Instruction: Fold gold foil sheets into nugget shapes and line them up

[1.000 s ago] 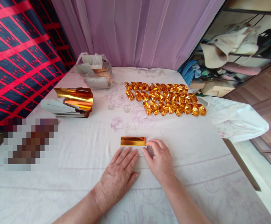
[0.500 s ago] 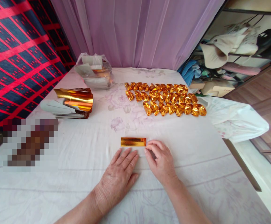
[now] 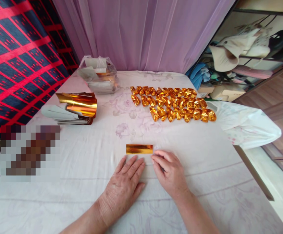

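A shiny gold strip of foil paper lies flat on the cloth-covered table. Just below it, a pale area that looks like the paper's plain side runs under my fingers, though its edges are hard to make out against the cloth. My left hand rests flat, palm down and fingers extended, its fingertips just short of the gold strip. At the paper's lower right corner, my right hand has thumb and forefinger pinched together, the other fingers curled.
Several folded gold foil pieces stand in three rows at the back right. A curled stack of gold foil sheets is at left, before a clear plastic bag of more sheets. A white plastic bag hangs by the right edge.
My right hand has shifted slightly down and right, and its fingers have drawn closer together. The left hand and the gold strip stay nearly where they were.
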Action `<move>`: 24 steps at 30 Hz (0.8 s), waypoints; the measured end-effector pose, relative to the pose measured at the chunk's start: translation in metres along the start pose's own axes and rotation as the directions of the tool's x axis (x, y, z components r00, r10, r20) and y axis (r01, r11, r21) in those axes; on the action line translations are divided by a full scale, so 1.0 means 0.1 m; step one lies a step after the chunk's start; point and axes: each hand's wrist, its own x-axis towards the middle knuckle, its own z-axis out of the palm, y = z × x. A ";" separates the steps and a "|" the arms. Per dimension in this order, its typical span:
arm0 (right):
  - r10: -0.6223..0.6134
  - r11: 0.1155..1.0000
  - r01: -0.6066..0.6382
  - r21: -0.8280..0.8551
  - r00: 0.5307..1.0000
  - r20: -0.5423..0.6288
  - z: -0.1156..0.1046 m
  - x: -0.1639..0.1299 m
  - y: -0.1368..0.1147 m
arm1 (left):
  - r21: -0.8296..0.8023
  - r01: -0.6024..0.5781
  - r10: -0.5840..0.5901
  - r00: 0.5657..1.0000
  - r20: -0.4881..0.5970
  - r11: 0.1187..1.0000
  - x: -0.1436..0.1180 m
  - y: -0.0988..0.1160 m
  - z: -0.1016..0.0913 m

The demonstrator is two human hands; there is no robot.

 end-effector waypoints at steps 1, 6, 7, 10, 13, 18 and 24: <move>0.000 1.000 0.000 -0.002 1.000 -0.001 0.00 0.00 0.00 | 0.003 0.002 -0.002 1.000 0.004 1.000 0.00 0.00 0.00; -0.013 1.000 0.013 -0.002 1.000 0.004 0.00 0.01 0.00 | 0.017 0.012 -0.013 1.000 0.015 1.000 0.00 0.00 0.01; -0.012 1.000 0.012 0.000 1.000 0.004 0.01 0.01 0.00 | 0.017 0.013 -0.013 1.000 0.016 1.000 0.00 0.00 0.01; -0.012 1.000 0.013 0.002 1.000 -0.007 0.01 0.01 0.00 | 0.011 0.012 -0.012 1.000 0.022 1.000 -0.01 0.00 0.01; -0.012 1.000 0.012 -0.002 1.000 -0.011 0.01 0.02 0.00 | 0.003 0.011 -0.011 1.000 0.025 1.000 -0.01 0.00 0.01; -0.011 1.000 0.011 -0.010 1.000 -0.007 0.01 0.03 0.00 | 0.005 0.014 -0.014 1.000 0.022 1.000 -0.01 0.00 0.01; -0.008 1.000 0.008 -0.011 1.000 0.005 0.01 0.03 0.00 | -0.019 0.018 -0.018 0.999 0.036 1.000 -0.01 0.00 0.01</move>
